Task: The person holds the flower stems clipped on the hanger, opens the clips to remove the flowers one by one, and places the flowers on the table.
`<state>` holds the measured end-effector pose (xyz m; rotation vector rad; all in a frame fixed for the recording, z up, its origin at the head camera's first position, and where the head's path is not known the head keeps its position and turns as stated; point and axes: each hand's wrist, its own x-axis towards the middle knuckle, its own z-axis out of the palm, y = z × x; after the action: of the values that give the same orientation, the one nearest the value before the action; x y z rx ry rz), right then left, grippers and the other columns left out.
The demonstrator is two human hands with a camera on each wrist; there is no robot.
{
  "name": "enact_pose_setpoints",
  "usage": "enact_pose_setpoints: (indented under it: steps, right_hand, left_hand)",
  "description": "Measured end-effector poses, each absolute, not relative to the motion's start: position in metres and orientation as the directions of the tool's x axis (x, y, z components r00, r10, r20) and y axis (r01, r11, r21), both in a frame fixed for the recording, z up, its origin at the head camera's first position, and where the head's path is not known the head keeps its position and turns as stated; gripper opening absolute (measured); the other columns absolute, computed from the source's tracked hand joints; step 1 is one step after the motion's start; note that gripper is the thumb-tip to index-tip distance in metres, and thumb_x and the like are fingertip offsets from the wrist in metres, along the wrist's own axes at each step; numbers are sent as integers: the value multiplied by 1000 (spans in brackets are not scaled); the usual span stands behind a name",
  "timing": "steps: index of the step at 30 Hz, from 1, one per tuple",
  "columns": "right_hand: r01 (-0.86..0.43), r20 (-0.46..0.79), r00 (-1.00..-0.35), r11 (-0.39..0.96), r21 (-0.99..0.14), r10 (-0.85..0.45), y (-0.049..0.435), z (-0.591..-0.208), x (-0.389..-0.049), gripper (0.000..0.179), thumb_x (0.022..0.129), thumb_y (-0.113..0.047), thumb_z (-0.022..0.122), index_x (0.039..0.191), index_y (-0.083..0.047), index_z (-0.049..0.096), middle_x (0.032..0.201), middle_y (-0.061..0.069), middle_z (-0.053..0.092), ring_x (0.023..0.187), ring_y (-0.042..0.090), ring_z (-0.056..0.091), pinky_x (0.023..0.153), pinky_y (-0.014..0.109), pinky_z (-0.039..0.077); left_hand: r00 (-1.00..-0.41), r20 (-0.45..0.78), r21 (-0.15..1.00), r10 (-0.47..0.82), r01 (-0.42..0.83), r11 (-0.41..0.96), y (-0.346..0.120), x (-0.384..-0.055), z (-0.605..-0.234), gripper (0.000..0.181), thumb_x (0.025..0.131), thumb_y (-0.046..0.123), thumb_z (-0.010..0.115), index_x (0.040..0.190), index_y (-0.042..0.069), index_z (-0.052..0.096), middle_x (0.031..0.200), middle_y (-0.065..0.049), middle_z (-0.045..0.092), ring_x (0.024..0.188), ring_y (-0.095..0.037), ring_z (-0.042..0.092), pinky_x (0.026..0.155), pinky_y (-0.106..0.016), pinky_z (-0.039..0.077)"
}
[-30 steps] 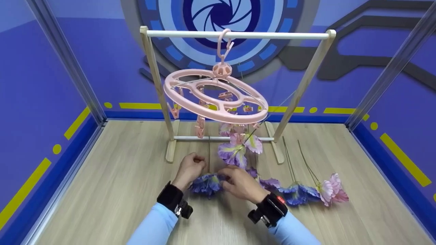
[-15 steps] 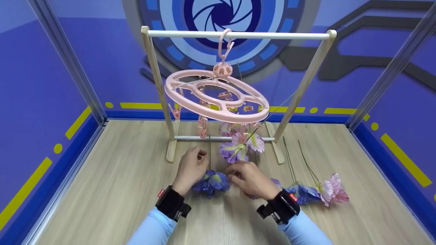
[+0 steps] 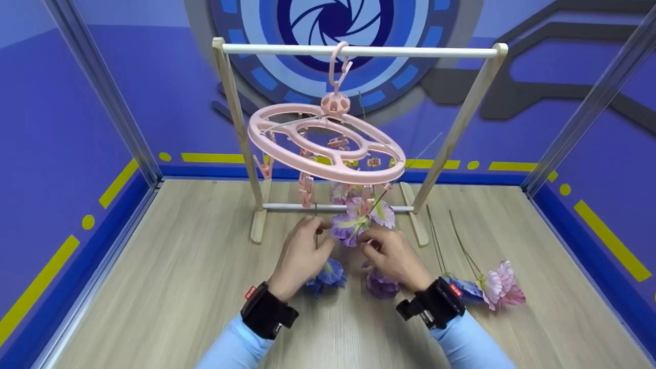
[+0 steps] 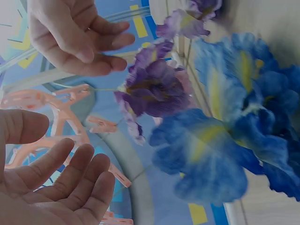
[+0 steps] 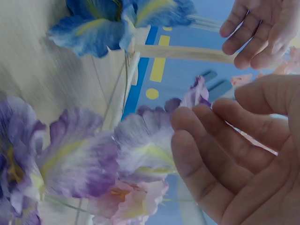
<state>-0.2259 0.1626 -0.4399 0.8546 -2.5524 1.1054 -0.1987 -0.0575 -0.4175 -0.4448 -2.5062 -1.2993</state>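
My left hand (image 3: 302, 259) hovers above the blue artificial flower (image 3: 328, 277), which lies with its stem pointing back. In the left wrist view its fingers (image 4: 77, 176) are loosely bent and apart from the thumb, with nothing between them. My right hand (image 3: 402, 259) is above a purple flower (image 3: 382, 284) on the table, partly covering it. Its fingers (image 5: 201, 164) curve loosely in the right wrist view and hold nothing visible. Between and behind the hands, a lilac flower (image 3: 348, 228) is under the pink clip hanger (image 3: 328, 171); whether the right fingertips touch its petals I cannot tell.
The hanger tilts down to the right from the white rail (image 3: 410, 51) of a wooden stand (image 3: 456, 123). Several pink clips (image 3: 306, 190) dangle below it. Another blue flower (image 3: 466, 289) and a pink flower (image 3: 505, 287) lie on the table (image 3: 195, 287) at right.
Both hands have moved right and slightly away from me. The right hand has left the blue flower's petals and is now beside the lilac flower. The left hand has spread its thumb and fingers.
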Motion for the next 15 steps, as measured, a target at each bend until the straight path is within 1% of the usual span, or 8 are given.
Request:
enact_pose_setpoints:
  steps: [2, 6, 10, 15]
  right_hand:
    - [-585, 450, -811, 552, -594, -375, 167, -437, -228, 15, 88, 5, 65, 96, 0, 76, 90, 7, 74, 72, 14, 66, 66, 28, 56]
    - [-540, 479, -835, 567, -622, -269, 177, -431, -237, 15, 88, 8, 63, 97, 3, 75, 89, 10, 74, 72, 17, 66, 66, 28, 56]
    - [-492, 496, -851, 591, -639, -171, 187, -423, -247, 15, 91, 7, 62, 96, 3, 75, 90, 12, 75, 73, 20, 67, 67, 26, 55]
    - [-443, 483, -868, 610, -657, -111, 197, -419, -253, 14, 95, 3, 62, 98, 1, 75, 89, 12, 74, 74, 21, 67, 67, 26, 54]
  left_hand:
    - [-912, 380, 750, 154, 401, 526, -54, -198, -416, 22, 95, 6, 64, 114, -2, 69, 109, -15, 67, 104, -33, 64, 89, -48, 52]
    - [-912, 372, 783, 172, 408, 471, -48, -199, -416, 25, 96, 7, 62, 118, -3, 68, 114, -17, 67, 108, -34, 64, 93, -50, 52]
    - [-910, 371, 806, 187, 415, 422, -44, -201, -415, 27, 97, 8, 63, 121, -3, 68, 119, -17, 67, 110, -36, 65, 95, -53, 53]
    - [-910, 359, 812, 206, 413, 413, -41, -201, -416, 28, 97, 9, 64, 122, -3, 68, 120, -18, 67, 108, -36, 66, 93, -50, 55]
